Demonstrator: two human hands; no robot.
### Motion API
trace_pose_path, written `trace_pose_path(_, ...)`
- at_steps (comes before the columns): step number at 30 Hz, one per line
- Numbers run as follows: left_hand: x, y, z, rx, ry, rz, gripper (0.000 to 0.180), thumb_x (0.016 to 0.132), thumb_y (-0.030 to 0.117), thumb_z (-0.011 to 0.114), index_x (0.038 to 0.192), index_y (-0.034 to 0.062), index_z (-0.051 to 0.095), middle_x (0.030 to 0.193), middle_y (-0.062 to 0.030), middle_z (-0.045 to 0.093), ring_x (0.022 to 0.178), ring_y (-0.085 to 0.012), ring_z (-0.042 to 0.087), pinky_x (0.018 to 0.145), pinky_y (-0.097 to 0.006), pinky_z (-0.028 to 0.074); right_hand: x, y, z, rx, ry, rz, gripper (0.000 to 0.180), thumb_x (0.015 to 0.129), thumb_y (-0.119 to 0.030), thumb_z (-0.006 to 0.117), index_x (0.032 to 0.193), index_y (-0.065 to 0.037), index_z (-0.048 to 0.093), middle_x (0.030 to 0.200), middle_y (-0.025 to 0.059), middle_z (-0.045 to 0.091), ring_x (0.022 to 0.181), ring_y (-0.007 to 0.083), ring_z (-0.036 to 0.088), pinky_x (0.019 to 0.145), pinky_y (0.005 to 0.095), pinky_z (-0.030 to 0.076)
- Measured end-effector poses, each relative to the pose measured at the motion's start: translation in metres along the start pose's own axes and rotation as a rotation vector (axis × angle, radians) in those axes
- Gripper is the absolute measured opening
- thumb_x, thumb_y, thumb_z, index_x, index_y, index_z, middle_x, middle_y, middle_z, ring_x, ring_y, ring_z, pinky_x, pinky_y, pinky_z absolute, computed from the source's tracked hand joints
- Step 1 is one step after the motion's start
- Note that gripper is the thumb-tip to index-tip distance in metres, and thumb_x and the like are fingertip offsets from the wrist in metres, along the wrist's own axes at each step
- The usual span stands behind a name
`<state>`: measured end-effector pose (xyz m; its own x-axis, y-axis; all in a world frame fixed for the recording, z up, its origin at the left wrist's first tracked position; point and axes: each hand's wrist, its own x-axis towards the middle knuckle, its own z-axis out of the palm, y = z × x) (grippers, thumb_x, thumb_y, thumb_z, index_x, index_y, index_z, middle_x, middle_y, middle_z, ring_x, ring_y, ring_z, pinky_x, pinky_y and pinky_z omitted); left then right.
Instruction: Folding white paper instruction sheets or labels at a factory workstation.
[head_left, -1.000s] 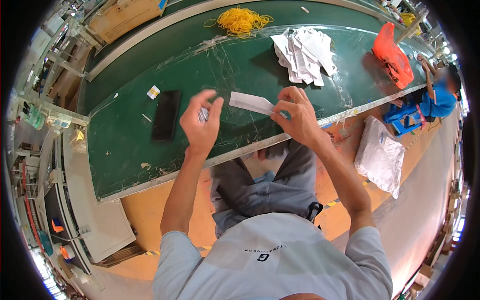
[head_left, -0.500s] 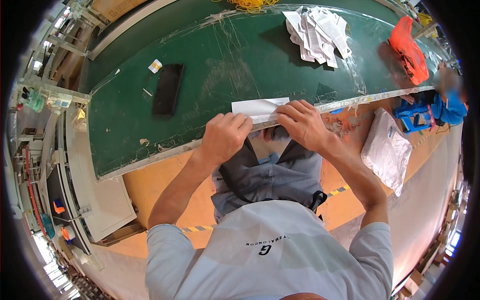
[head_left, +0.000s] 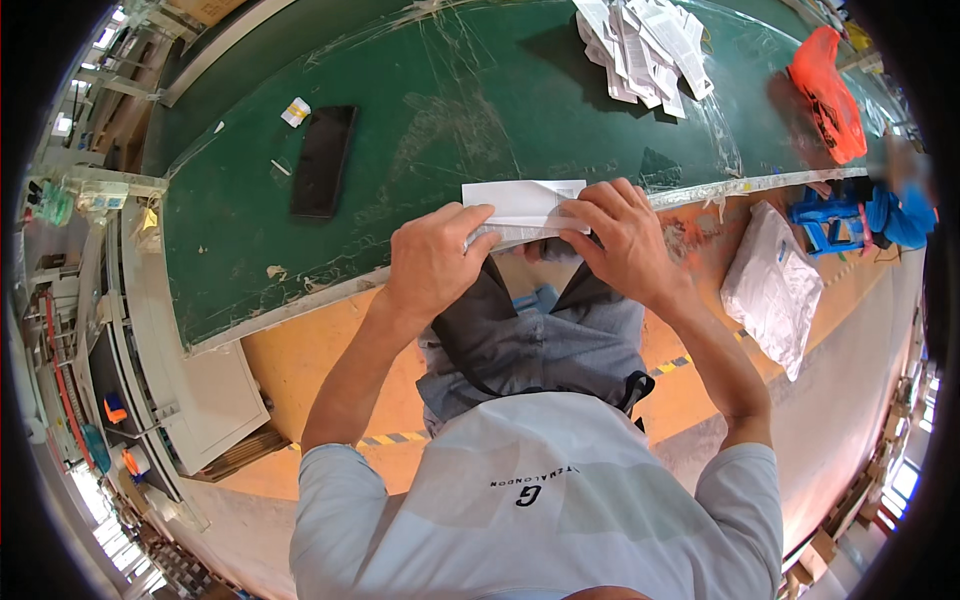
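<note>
LH (head_left: 432, 260) moved onto paper (head_left: 518, 199), pinching w/ RH (head_left: 630, 242)

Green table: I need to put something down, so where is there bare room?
Widest: the scuffed stretch of green table between the black slab and paper pile. Smaller: between that pile and the red bag. Crowded: the near edge, where left hand and right hand hold white paper.

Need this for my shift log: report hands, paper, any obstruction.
Left hand, right hand gripping white paper sheet. Sheet partly folded, at table edge. Paper pile apart; no obstruction seen.
</note>
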<state>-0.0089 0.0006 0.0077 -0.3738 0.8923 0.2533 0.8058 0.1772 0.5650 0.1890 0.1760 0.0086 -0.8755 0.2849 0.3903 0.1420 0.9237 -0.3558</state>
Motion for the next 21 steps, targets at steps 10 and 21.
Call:
trace_pose_path(10,0.004,-0.004,-0.001,-0.066,-0.029,-0.044,0.027,0.080,0.016,0.084,0.105,0.0077,0.079,0.080,-0.0095,0.067,0.068,-0.0257,0.065,0.062,-0.035,0.049,0.005,0.022,-0.005,0.110,-0.063,-0.036,0.018,0.081,-0.013,0.078,0.096,-0.008,0.070,0.094,0.0056,0.063,0.090,0.0279,0.061,0.080,0.0417,0.050)
trace_pose_path(21,0.000,0.001,0.002,-0.060,-0.009,-0.043,0.023,0.084,0.014,0.080,0.106,0.0092,0.075,0.083,-0.0095,0.068,0.074,-0.0286,0.068,0.066,-0.036,0.052,0.014,0.006,0.001,0.075,0.002,0.162,0.011,0.088,-0.012,0.071,0.085,-0.003,0.065,0.092,0.0106,0.061,0.089,0.0323,0.063,0.078,0.0440,0.052)
